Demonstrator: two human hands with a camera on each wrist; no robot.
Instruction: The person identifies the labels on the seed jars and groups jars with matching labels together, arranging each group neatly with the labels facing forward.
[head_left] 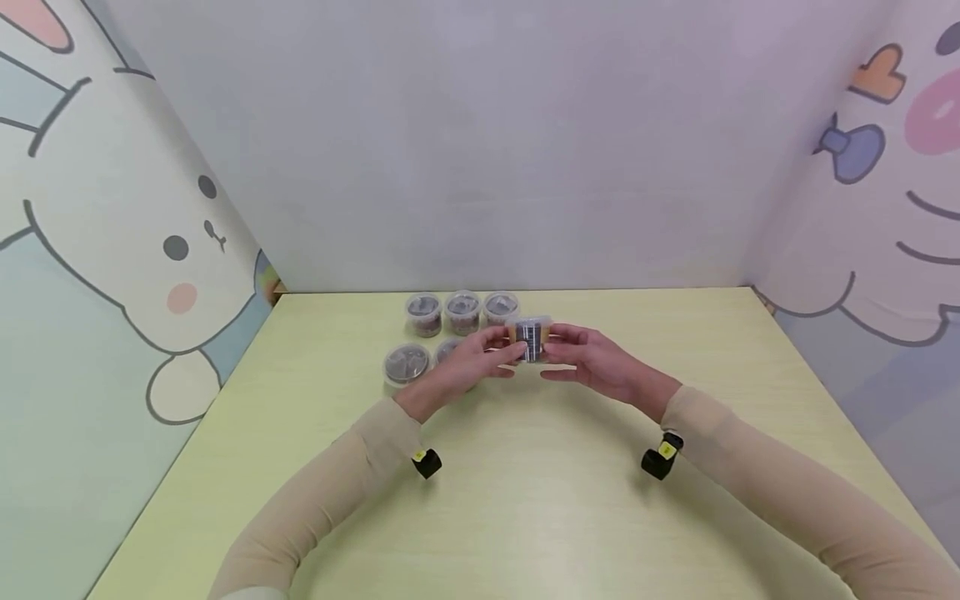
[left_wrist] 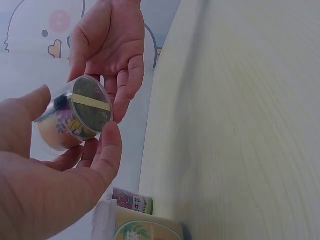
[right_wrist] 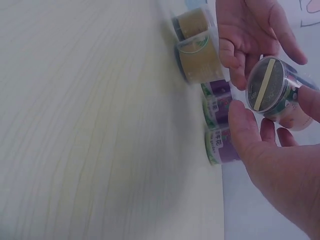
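Both hands hold one small clear lidded plastic tub point(head_left: 531, 340) above the table, with a dark base crossed by a pale yellow strip point(left_wrist: 92, 102) and a colourful printed label. My left hand point(head_left: 480, 357) grips it from the left, thumb on one side and fingers on the other. From the right, my right hand point(head_left: 596, 360) also has its thumb and fingers around it. In the right wrist view the tub point(right_wrist: 270, 87) tilts, its base facing the camera. Just behind and left of the left hand stand several similar tubs, one point(head_left: 407, 364) beside the wrist.
A back row holds three tubs, with one point(head_left: 423, 315) at its left end. Purple labels show on some tubs point(right_wrist: 222, 145), tan labels on others point(right_wrist: 200, 62). Behind the pale wooden table point(head_left: 510, 500) rises a light wall point(head_left: 465, 167); cartoon-printed panels flank both sides.
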